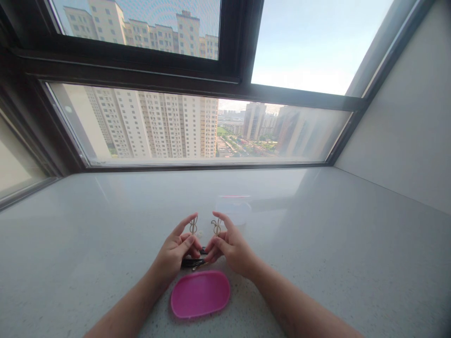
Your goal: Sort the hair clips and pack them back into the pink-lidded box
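My left hand (182, 244) pinches a small gold-coloured looped wire ornament (193, 227) upright between index fingertip and thumb. A similar looped gold wire ornament (216, 228) stands between the index finger and thumb of my right hand (229, 246). The two ornaments are held apart, side by side, while the other fingers of both hands nearly meet below. Under those fingers lie slim black items (192, 263), partly hidden, with a thin gold-coloured strip beside them; their kind I cannot tell. Just in front of them is a pink oval tray (200, 293) with rounded ends.
Behind my hands, a clear plastic bag or sheet (234, 206) lies on the pale speckled sill (317, 253). A dark window frame (197, 166) borders the sill's far side, and a white wall (405, 141) rises at the right.
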Motion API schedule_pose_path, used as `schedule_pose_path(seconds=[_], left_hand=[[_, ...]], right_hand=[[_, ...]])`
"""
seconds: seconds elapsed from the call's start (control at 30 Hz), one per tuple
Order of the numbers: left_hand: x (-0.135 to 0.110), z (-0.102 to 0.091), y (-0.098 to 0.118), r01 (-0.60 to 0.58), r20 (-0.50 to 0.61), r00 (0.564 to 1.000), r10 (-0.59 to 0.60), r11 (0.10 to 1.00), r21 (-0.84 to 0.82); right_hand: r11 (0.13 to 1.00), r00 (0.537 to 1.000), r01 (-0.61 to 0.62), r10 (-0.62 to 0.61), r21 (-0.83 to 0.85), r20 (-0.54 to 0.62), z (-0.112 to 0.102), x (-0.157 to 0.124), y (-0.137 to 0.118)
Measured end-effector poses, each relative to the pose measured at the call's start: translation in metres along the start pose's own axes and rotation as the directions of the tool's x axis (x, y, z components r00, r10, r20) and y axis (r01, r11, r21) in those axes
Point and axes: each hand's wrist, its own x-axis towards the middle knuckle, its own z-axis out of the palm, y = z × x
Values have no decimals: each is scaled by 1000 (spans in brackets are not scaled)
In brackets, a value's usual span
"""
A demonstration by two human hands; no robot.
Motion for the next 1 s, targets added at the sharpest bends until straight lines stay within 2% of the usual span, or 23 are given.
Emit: schedule_pose_path(seconds=[1.0], left_hand=[[0,1,2,-27,-10,1000,28,998,56]], right_hand=[[997,997,-29,35,-77,74,-1,-3,1]])
